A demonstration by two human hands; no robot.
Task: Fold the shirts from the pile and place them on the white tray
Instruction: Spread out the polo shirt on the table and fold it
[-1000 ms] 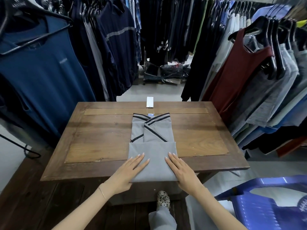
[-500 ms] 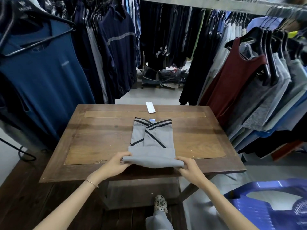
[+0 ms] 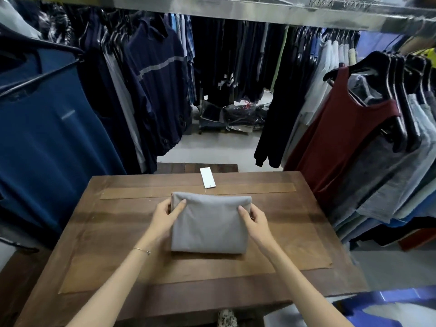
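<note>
On table (image 3: 113,232), one folded shirt (image 3: 208,225) between two hands, seemingly gripped.

Thin bracelet (image 3: 142,250), bare forearms

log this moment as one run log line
step: final fold | grey shirt: folded compact on wooden table | left hand, right hand: pinching far corners | white tray: not visible

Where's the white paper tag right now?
Head view: the white paper tag lies at the wooden table's far edge, just beyond the folded grey shirt.
</note>
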